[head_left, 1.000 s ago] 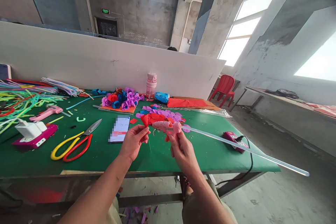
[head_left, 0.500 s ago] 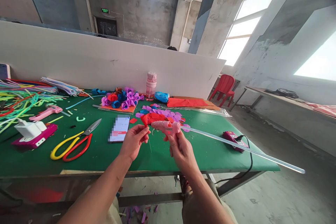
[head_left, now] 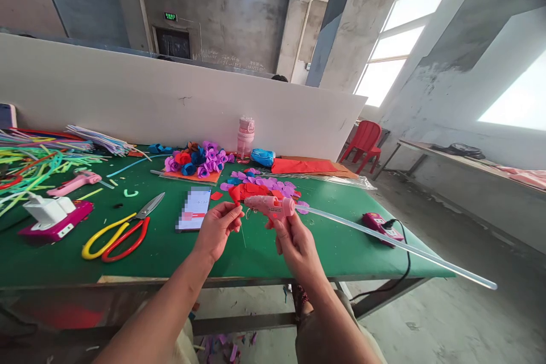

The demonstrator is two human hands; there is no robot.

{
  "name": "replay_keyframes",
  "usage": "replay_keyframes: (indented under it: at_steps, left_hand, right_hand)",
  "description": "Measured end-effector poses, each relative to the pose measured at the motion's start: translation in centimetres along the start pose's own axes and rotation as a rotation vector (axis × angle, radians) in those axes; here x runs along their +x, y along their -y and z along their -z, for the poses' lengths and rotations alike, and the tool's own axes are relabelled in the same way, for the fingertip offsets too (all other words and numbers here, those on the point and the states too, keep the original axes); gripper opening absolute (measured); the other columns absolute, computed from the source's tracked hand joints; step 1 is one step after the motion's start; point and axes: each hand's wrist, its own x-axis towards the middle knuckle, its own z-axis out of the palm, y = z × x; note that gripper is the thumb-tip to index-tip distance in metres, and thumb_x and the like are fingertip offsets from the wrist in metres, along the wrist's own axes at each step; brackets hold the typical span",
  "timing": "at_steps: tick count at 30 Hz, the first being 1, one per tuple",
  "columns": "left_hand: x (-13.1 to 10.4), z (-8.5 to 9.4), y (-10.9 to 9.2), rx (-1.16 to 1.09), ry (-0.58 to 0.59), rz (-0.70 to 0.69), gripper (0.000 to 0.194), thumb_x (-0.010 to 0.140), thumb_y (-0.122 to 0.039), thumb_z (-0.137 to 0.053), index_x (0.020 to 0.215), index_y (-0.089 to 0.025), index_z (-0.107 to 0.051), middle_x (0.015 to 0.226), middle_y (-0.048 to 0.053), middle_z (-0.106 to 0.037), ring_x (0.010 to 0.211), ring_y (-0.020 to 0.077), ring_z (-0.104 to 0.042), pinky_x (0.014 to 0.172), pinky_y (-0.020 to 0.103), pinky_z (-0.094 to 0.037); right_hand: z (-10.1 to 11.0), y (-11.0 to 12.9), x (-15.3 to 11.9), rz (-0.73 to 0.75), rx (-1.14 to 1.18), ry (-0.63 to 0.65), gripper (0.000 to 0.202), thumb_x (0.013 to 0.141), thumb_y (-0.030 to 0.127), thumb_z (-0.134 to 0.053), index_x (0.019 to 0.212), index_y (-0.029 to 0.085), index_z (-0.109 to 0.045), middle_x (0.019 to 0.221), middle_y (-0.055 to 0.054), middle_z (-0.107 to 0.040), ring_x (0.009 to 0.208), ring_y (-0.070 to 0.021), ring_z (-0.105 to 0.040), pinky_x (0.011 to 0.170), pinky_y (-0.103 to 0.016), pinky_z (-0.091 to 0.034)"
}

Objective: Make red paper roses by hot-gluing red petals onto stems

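My left hand (head_left: 220, 228) pinches a small red paper petal (head_left: 235, 195) between thumb and fingertips. Wrapped round the handle of a pink hot glue gun (head_left: 269, 205) is my right hand (head_left: 295, 242). The gun's nozzle points left, close beside the red petal; whether they touch I cannot tell. A long clear glue stick (head_left: 396, 242) juts from the back of the gun to the right. Behind the gun lie loose red petals (head_left: 252, 190) and purple petals (head_left: 281, 186). A thin wire hangs below my left fingertips.
On the green table (head_left: 336, 244) are scissors (head_left: 128, 230), a phone (head_left: 195, 210), paper flowers (head_left: 198, 160), a pink bottle (head_left: 245, 139), a second glue gun (head_left: 75, 183) and bundled pipe cleaners (head_left: 46, 151). Power strips (head_left: 381, 228) sit at both sides. A white partition (head_left: 179, 96) stands behind.
The glue gun has shifted very slightly left toward the red petal, and the far end of its glue stick has dipped a little. My left hand stays put.
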Motion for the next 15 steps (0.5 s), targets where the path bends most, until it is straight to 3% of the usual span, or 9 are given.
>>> replay_keyframes:
  at_steps: [15]
  left_hand:
    - [-0.07,-0.03,0.01,-0.007,0.003,0.009,0.023,0.06,-0.028,-0.079,0.068,-0.015,-0.062,0.063,0.0,-0.062,0.05,0.0062,-0.049,0.047,0.02,-0.035]
  right_hand:
    - [-0.14,0.07,0.08,-0.014,0.002,-0.006,0.033,0.093,0.04,-0.039,0.117,0.018,-0.049,0.061,0.002,-0.051,0.047,-0.0102,-0.041,0.046,-0.022,-0.036]
